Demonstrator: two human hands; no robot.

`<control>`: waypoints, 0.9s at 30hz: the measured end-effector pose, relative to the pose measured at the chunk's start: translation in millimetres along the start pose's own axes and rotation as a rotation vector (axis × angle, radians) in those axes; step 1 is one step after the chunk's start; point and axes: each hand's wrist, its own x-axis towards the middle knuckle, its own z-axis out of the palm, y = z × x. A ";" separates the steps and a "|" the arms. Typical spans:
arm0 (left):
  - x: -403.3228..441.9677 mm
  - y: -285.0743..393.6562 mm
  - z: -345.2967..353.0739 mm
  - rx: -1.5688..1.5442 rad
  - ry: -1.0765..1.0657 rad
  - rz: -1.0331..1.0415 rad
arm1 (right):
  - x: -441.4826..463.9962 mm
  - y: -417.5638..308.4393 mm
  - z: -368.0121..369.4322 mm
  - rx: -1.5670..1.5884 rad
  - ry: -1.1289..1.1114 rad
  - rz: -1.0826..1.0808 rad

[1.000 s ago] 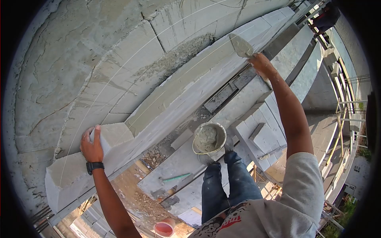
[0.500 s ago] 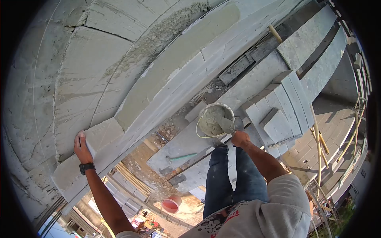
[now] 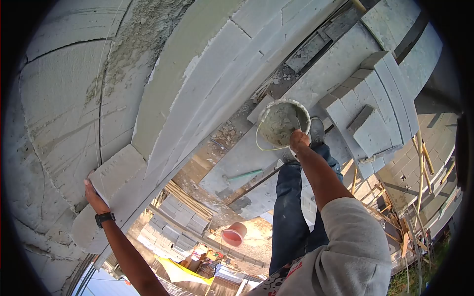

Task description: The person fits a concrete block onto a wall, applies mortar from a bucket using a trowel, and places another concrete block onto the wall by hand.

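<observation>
My left hand [image 3: 95, 196], with a dark watch at its wrist, rests at the near end of a pale block [image 3: 118, 170] on the wall top. Its fingers lie stretched along the block's edge, not wrapped round it. Beyond that block, a smooth band of grey mortar [image 3: 173, 64] runs along the wall. Below, my right hand [image 3: 299, 141] is closed on the handle of a trowel and reaches over the rim of a bucket [image 3: 305, 112]. Wet mortar [image 3: 277, 124] fills much of the bucket. The trowel blade is mostly hidden by my hand and the mortar.
Stacked pale blocks [image 3: 385, 93] stand right of the bucket on scaffold boards [image 3: 321, 69]. A green bar [image 3: 245, 174] lies on a board. Far below are a red bucket [image 3: 234, 235] and a yellow sheet [image 3: 180, 271]. A thin string [image 3: 106, 54] runs beside the wall.
My right hand has moved over the bucket's rim, and the trowel blade has gone down into the mortar. My left hand stays at the block. The view has shifted and turned slightly.
</observation>
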 end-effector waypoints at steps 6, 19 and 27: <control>0.9 0.7 -2.4 -0.064 0.049 -0.018 | -0.5 -36.0 99.6 0.013 -0.113 0.016; 4.8 -1.2 1.9 -0.101 0.086 0.056 | -2.0 82.4 96.3 0.289 0.120 -0.840; -18.0 32.5 22.2 0.145 0.128 0.176 | -152.1 80.3 -30.3 0.569 -0.143 -0.613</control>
